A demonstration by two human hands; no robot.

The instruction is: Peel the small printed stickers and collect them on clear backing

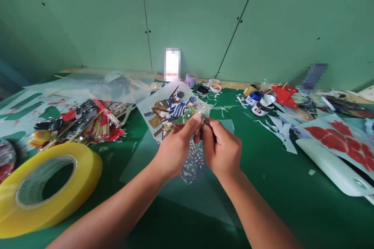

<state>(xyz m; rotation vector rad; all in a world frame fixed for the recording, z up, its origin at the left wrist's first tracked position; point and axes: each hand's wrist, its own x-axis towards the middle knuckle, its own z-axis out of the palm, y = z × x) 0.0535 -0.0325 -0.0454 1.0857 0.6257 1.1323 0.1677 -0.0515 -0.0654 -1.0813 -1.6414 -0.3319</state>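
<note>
Your forearms [125, 206] nearest, left hand [175, 149] and right hand [224, 146] pinched closed on 1 small dark item [206, 121], painted sheet [177, 109] just beyond, yellow tape roll [89, 171] leftward

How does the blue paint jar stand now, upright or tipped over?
Upright: the blue paint jar has its round rim at the top, and its label shows on the side below.
</note>
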